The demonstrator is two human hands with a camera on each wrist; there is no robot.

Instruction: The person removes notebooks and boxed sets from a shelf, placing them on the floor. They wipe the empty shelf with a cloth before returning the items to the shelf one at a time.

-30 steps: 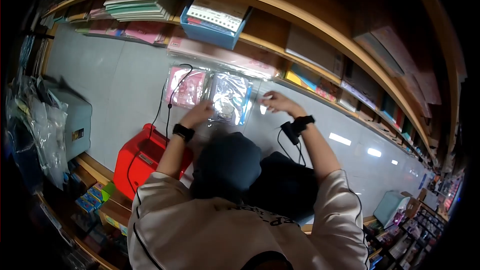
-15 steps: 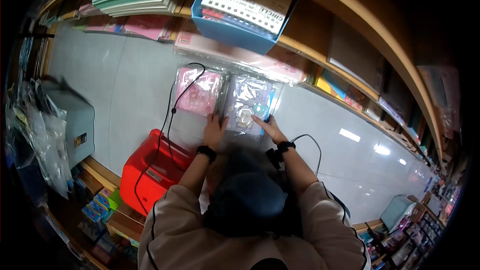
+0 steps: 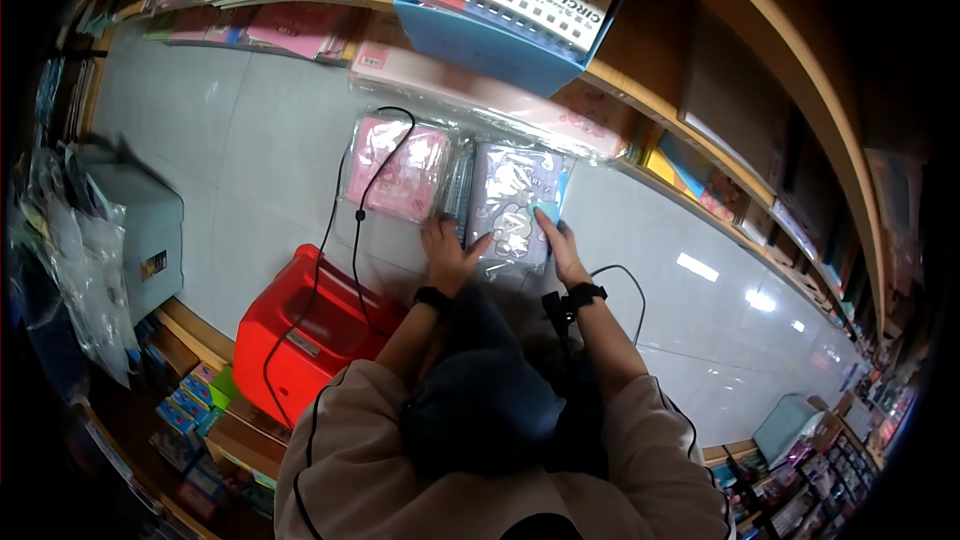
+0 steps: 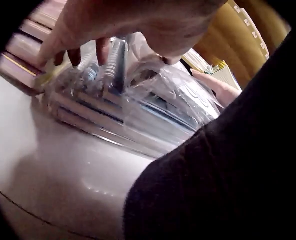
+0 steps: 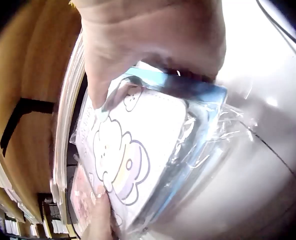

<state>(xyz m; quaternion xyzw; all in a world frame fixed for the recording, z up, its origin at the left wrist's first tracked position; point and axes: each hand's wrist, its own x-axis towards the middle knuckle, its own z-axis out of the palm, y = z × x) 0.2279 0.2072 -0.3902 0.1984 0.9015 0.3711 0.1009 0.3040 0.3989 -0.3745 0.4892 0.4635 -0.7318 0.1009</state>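
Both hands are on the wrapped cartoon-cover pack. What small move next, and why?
Probably lift it: left hand and right hand hold opposite sides of the clear-wrapped cartoon-cover notebook pack, lying flat on the grey floor beside a pink wrapped pack.

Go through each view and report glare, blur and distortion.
Head view: heavy fisheye bends the shelves, the corners are black, and lamp glare sits on the floor and the wrapped notebook pack. Left wrist view: the left hand and dark cloth are close and blurred. Right wrist view: the right hand is soft, the wrap glints, and the cartoon cover reads clearly.
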